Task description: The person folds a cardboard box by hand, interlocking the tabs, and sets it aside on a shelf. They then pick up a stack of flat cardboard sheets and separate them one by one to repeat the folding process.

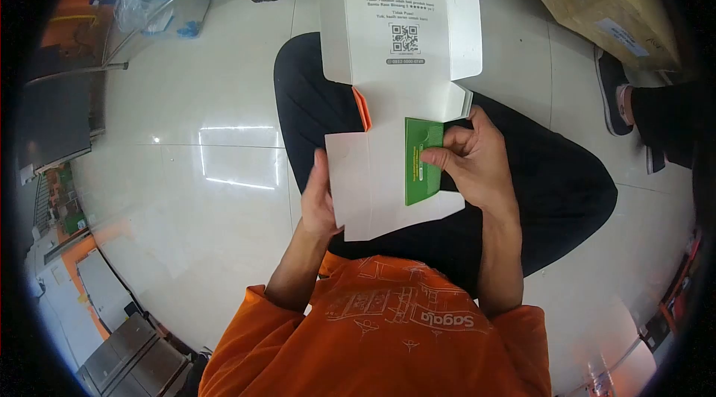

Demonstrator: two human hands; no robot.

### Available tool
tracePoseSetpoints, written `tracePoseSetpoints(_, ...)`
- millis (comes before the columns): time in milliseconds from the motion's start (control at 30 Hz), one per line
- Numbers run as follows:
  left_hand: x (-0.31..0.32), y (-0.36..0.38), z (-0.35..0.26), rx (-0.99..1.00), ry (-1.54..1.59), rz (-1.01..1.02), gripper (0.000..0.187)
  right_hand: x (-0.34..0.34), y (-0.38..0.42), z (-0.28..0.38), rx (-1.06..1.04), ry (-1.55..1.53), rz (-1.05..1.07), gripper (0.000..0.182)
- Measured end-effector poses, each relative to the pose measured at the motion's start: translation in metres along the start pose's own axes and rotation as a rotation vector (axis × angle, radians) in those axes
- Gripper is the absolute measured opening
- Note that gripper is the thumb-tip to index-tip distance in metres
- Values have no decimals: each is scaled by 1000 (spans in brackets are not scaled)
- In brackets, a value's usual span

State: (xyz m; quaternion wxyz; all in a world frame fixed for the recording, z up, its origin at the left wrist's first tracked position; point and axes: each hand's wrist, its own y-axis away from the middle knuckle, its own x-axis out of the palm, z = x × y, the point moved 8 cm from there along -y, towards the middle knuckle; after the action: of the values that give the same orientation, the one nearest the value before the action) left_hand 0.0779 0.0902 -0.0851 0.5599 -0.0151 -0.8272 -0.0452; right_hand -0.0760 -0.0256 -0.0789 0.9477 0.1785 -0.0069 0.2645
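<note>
Your left hand [319, 203] grips the left edge of the flat white carton [395, 99], which lies across your lap. Your right hand [470, 162] pinches its green flap [418, 169], folded inward.

Left hand [319, 199] fingers behind the carton [395, 99].

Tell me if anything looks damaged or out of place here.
Nothing stands out. The flat white carton looks clean and untorn; the right hand folds its green flap inward while the left hand steadies the edge.
</note>
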Motion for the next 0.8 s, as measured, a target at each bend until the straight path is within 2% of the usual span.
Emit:
tracePoseSetpoints(33,-5,6,0,0,0,1,72,-2,0,-1,18,60,-28,43)
tracePoseSetpoints(100,-13,14,10,-143,-320,-94,75,3,1,-9,10,52,-25,43)
tracePoseSetpoints(167,-7,4,12,-143,-397,-131,76,12,1,-12,-6,44,-15,44)
tracePoseSetpoints(233,5,-9,8,-137,-656,-168,83,21,6,-5,-108,81,14,51)
tracePoseSetpoints(300,-5,-13,9,-120,-586,-209,81,28,10,3,-139,155,53,57)
tracePoseSetpoints(367,-12,-13,7,-99,-688,-341,62,33,19,31,-444,442,-59,50)
tracePoseSetpoints(400,-12,-14,7,-102,-687,-342,62,33,21,37,-416,354,-62,42)
tracePoseSetpoints(433,-16,-13,5,-129,-774,-409,51,27,22,36,-414,353,-62,42)
tracePoseSetpoints(467,-19,-10,2,-156,-861,-475,41,21,20,23,-271,267,39,38)
tracePoseSetpoints(500,-16,-11,3,-156,-862,-477,41,17,19,11,-130,180,140,34)
tracePoseSetpoints(533,-14,-12,2,-111,-812,-508,37,12,20,10,-70,131,169,26)
tracePoseSetpoints(567,-12,-11,1,-68,-759,-538,32,8,20,11,-70,131,166,26)
tracePoseSetpoints(633,-12,-9,4,-76,-760,-515,38,3,19,10,-34,101,173,22)
tracePoseSetpoints(700,2,-10,15,-105,-426,-335,41,0,17,14,-42,108,142,21)
tracePoseSetpoints(733,2,-6,16,-172,-470,-241,43,-2,17,15,-62,85,137,21)
tracePoseSetpoints(767,-2,-3,13,-175,-469,-241,43,-3,17,17,-81,62,133,21)
tracePoseSetpoints(800,-8,-2,11,-209,-593,-255,42,-2,17,16,-81,61,135,21)
